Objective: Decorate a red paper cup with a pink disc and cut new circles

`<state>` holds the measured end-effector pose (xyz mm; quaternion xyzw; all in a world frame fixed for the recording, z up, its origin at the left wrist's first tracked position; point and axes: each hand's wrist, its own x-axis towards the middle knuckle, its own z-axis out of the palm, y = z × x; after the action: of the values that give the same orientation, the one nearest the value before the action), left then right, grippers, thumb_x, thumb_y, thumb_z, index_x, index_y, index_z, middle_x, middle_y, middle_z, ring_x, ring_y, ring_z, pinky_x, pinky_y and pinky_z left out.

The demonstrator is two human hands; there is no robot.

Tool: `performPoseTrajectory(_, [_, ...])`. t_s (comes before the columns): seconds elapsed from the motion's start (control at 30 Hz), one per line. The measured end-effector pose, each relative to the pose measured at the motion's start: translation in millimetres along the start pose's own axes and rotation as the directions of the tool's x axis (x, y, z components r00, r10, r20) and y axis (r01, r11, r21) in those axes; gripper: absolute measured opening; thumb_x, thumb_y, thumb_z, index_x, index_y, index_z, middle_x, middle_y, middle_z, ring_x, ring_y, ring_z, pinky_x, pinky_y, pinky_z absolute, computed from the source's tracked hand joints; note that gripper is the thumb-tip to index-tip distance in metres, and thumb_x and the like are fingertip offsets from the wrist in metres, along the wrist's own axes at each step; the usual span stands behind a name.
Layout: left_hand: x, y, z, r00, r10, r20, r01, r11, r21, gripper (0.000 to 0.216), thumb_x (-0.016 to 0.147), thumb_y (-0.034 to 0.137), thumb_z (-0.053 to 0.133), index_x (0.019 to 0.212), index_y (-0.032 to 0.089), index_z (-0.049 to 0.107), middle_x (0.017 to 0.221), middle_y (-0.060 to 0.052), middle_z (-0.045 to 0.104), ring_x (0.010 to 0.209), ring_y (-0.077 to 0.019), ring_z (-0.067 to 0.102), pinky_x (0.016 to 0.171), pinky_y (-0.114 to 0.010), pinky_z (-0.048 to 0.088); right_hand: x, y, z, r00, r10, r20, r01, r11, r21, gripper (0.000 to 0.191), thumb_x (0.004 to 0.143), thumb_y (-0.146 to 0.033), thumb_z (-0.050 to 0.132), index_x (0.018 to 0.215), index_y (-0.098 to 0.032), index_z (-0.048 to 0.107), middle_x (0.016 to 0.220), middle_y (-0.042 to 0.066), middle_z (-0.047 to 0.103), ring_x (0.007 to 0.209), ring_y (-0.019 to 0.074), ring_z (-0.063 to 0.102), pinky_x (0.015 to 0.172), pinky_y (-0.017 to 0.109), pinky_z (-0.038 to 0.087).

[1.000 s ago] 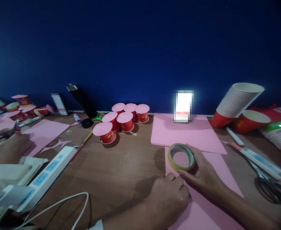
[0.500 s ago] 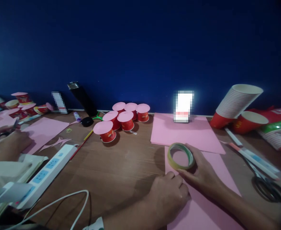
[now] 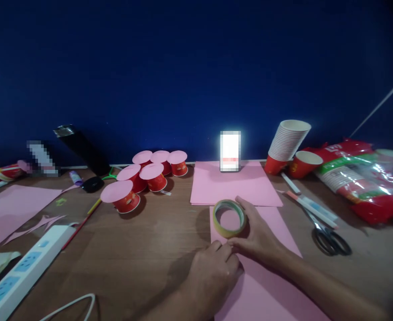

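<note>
A roll of yellowish tape (image 3: 229, 218) stands out over the pink paper sheet (image 3: 266, 285), its ring facing up toward me. My right hand (image 3: 254, 229) is closed on the roll's right side, thumb at the near edge. Just below the roll, my left hand (image 3: 214, 267) has its fingers curled and pressed together beside my right thumb. Whatever is between those fingers is hidden. Behind the roll lies a stack of pink paper (image 3: 236, 189), with a lit phone (image 3: 230, 151) propped upright on it.
Several red paper cups topped with pink discs (image 3: 126, 200) stand to the left. A power strip (image 3: 22, 267) lies front left. At right are stacked paper cups (image 3: 286, 142), a single cup (image 3: 305, 165), scissors (image 3: 330, 240) and a red bag of cups (image 3: 360, 183).
The view has turned to the right, so the table's things sit further left in it. The other person's hands at left have almost left view. My hands keep nearly the same pose around the roll.
</note>
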<state>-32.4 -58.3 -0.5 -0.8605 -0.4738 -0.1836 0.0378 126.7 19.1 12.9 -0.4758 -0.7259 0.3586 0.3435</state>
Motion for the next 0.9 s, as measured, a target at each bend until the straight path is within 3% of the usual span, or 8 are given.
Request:
performPoseTrajectory(0.13, [0.4,0.1,-2.6,0.999,-0.004,0.043,0.006,0.999,-0.031,0.012,0.082,0.025,0.063,0.072,0.021,0.057,0.068,0.0,0.059,0.066,-0.0189,0.054,0.05,-0.028,0.037,1.5,7.5,-2.4,0.99,0.027,-0.135,0.01,0.964,0.264,0.054,0.085,-0.036,0.057,0.135,-0.026,0.039,0.137,0.01,0.047,0.122,0.0239,0.048,0.1,0.043,0.043])
performPoseTrajectory(0.23, [0.4,0.6,-5.2,0.995,-0.039,0.094,0.043,0.998,-0.051,0.011,0.08,0.028,0.067,0.078,0.022,0.058,0.073,0.001,0.061,0.069,-0.0195,0.056,0.052,-0.029,0.04,6.9,13.7,-5.0,0.952,0.07,-0.299,0.046,0.929,0.367,0.037,0.092,-0.039,0.045,0.125,-0.024,0.045,0.124,0.009,0.055,0.114,0.0209,0.053,0.097,0.041,0.044])
performPoseTrajectory(0.37, [1.0,1.2,-11.9,0.975,-0.061,0.213,0.081,0.993,-0.086,0.028,0.076,0.043,0.071,0.092,0.025,0.058,0.084,0.001,0.062,0.077,-0.0209,0.056,0.057,-0.03,0.043,11.5,12.9,-10.1,0.93,0.104,-0.352,0.026,0.938,0.346,0.033,0.093,-0.04,0.04,0.12,-0.022,0.049,0.115,0.009,0.059,0.106,0.02,0.056,0.095,0.04,0.045])
performPoseTrajectory(0.53, [2.7,0.9,-16.6,0.952,-0.056,0.302,0.097,0.987,-0.125,0.037,0.076,0.054,0.067,0.095,0.024,0.058,0.094,0.0,0.062,0.084,-0.0218,0.056,0.066,-0.033,0.046,11.6,12.1,-9.9,0.922,0.087,-0.378,0.042,0.947,0.319,0.032,0.094,-0.04,0.038,0.117,-0.021,0.05,0.111,0.009,0.06,0.102,0.0198,0.057,0.091,0.039,0.046])
performPoseTrajectory(0.77, [3.0,1.3,-13.4,0.963,-0.023,0.27,0.059,0.99,-0.126,0.035,0.076,0.049,0.069,0.096,0.021,0.058,0.095,-0.001,0.062,0.085,-0.0212,0.055,0.069,-0.033,0.045,12.6,18.4,-5.8,0.925,0.052,-0.377,0.066,0.954,0.292,0.034,0.095,-0.043,0.037,0.117,-0.021,0.05,0.108,0.008,0.061,0.1,0.0197,0.057,0.088,0.038,0.046])
performPoseTrajectory(0.9, [0.4,3.9,-12.5,0.971,0.123,0.207,-0.106,0.99,-0.091,0.011,0.084,0.03,0.064,0.087,0.021,0.058,0.084,0.0,0.061,0.077,-0.0189,0.054,0.061,-0.03,0.04,11.3,17.1,-6.9,0.934,0.061,-0.351,0.046,0.956,0.289,0.033,0.096,-0.042,0.037,0.117,-0.02,0.05,0.108,0.008,0.06,0.102,0.0198,0.057,0.089,0.038,0.045])
